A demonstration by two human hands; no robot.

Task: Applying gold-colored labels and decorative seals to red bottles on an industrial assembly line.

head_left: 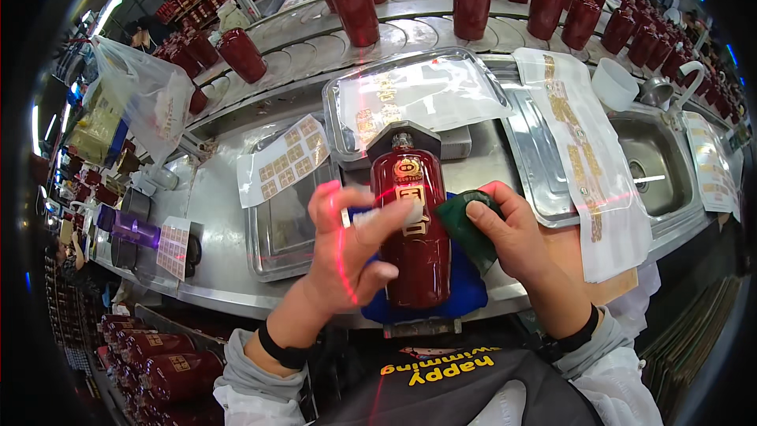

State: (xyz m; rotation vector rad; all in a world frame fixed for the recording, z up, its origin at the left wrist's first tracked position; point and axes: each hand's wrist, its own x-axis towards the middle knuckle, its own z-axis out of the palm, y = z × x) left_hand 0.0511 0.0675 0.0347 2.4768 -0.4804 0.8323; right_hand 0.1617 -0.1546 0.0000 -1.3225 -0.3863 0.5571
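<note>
A dark red glass bottle (414,272) with gold decals lies on its back in front of me, its neck in a dark holder (430,140) and a blue cloth (467,288) under its body. My left hand (339,248) reaches over the bottle's left side, fingers apart and white wraps on some fingertips. One fingertip is at the gold characters; I cannot tell whether it presses on them. On the bottle's right, my right hand (512,237) pinches a dark green flexible pad (467,238), whose edge is close to the glass. Red laser lines cross my left hand and the bottle.
Decal sheets (288,162) lie on a tray at left; a clear-lidded tray (493,87) stands behind the bottle. A long decal strip (579,166) lies beside the sink (670,162) at right. Red bottles (471,8) stand on the conveyor (307,31); more are piled lower left.
</note>
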